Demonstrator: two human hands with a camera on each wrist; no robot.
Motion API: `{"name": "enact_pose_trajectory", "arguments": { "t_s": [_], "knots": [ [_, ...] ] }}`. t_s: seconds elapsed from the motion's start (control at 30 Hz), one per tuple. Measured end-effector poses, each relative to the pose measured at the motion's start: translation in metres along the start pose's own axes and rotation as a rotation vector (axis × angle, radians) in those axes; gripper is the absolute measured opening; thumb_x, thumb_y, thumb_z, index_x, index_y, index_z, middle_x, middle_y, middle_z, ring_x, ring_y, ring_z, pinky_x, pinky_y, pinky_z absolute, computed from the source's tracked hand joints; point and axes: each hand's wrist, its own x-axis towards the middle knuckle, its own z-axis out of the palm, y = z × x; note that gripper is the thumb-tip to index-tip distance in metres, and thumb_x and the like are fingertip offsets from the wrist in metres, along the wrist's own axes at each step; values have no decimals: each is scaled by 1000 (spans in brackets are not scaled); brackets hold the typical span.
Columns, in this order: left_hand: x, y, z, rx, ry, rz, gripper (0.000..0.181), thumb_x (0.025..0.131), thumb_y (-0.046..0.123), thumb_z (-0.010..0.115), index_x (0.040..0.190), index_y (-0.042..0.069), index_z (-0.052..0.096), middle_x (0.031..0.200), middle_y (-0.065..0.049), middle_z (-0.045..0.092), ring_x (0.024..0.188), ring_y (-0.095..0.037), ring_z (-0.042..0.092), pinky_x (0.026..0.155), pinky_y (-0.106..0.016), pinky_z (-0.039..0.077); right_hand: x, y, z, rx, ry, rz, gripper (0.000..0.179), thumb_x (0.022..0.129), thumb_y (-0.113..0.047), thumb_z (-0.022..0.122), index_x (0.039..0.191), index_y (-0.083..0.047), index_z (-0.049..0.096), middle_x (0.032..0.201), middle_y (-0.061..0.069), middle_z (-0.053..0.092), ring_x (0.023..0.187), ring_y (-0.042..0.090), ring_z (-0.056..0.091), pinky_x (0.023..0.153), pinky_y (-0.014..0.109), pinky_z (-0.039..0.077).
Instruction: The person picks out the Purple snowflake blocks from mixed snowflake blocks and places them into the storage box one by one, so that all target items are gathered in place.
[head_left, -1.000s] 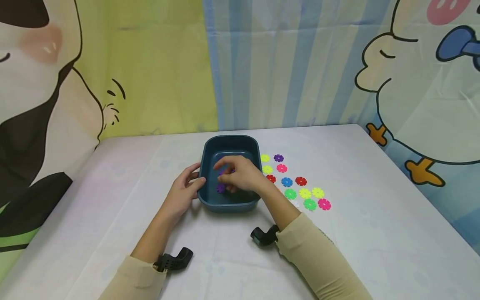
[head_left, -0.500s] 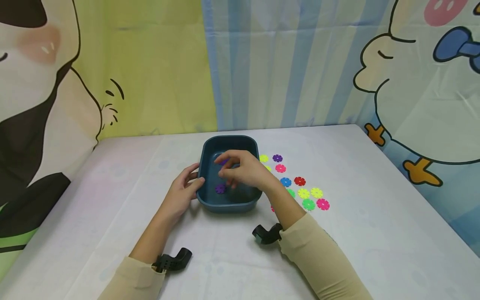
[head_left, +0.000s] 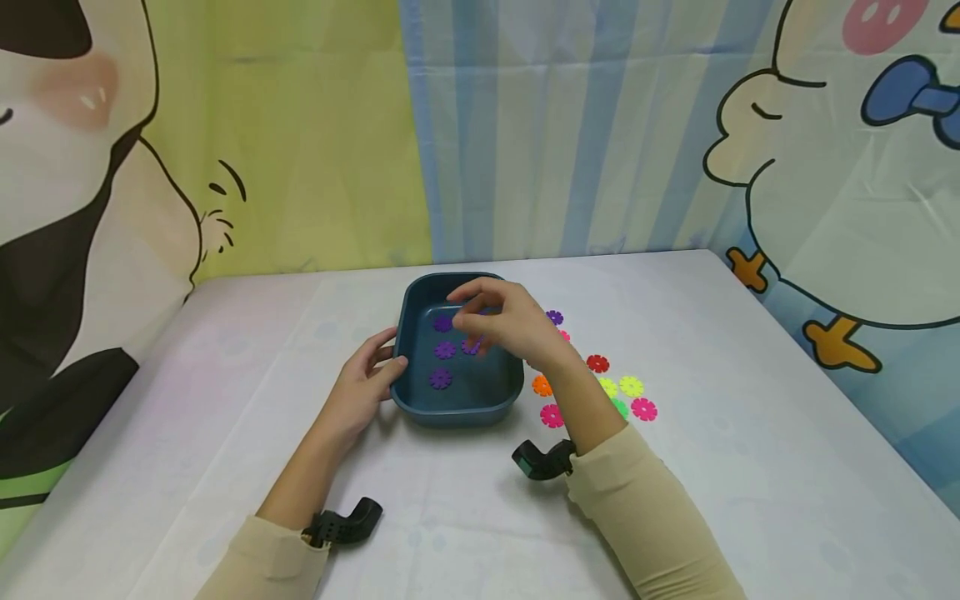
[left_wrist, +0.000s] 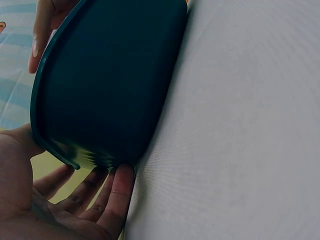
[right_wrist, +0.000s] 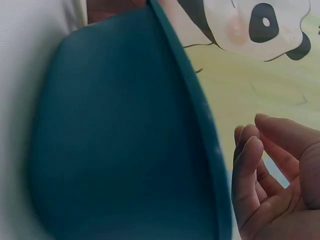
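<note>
A dark blue plastic tub [head_left: 480,396] stands on the white-covered table. Several purple notched plastic discs [head_left: 441,379], like flower-shaped snowflake pieces, lie flat inside it. My left hand [head_left: 365,375] holds the tub's left side; in the left wrist view its thumb is at the rim and its fingers [left_wrist: 120,192] lie against the outer wall. Over the tub's right rim hovers my right hand [head_left: 502,321], fingers loosely bent. The right wrist view shows nothing between its thumb and fingertips [right_wrist: 250,145].
Right of the tub lie more notched discs: an orange one [head_left: 542,385], pink ones [head_left: 643,409], a red one [head_left: 597,363], yellow ones [head_left: 632,386] and a purple one [head_left: 554,317]. My right forearm covers some. A printed cartoon curtain [head_left: 510,125] hangs behind the table.
My right hand has risen from inside the tub and moved back toward its right rim, uncovering the purple discs. The left hand keeps its hold on the tub.
</note>
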Motion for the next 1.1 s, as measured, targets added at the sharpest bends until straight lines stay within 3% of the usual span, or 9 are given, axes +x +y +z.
{"name": "enact_pose_trajectory", "arguments": {
  "t_s": [0.2,0.47,0.7,0.93,1.1],
  "knots": [
    [1,-1,0,-5,1,6,59,107,27,56,162,23,34,155,-17,48,136,-34,56,95,-37,59,-1,0,-7,49,63,-26,30,96,-18,73,126,-16,69,107,15,72,89,46,67,70,40,62],
    [0,-1,0,-10,0,10,58,108,26,55,162,23,34,154,-17,48,136,-34,56,94,-35,59,-1,1,-12,118,185,-115,29,98,-16,72,126,-12,69,105,12,67,78,27,67,67,34,61],
    [0,-1,1,-5,3,5,58,108,27,55,162,23,34,155,-16,48,136,-34,56,96,-37,59,-3,1,-17,141,222,-130,30,98,-16,71,128,-11,68,111,13,67,87,44,67,69,34,62],
    [-1,0,1,-4,6,1,59,108,27,55,162,23,34,155,-16,48,136,-34,57,93,-33,59,-5,1,-26,159,271,-135,31,98,-17,71,128,-11,68,108,12,68,80,28,69,70,32,62],
    [0,0,1,0,5,0,59,108,27,55,162,23,33,156,-16,47,136,-34,56,94,-34,59,-8,1,-35,174,323,-130,31,98,-18,71,129,-13,68,110,12,68,85,38,68,70,32,62]
  ]
}}
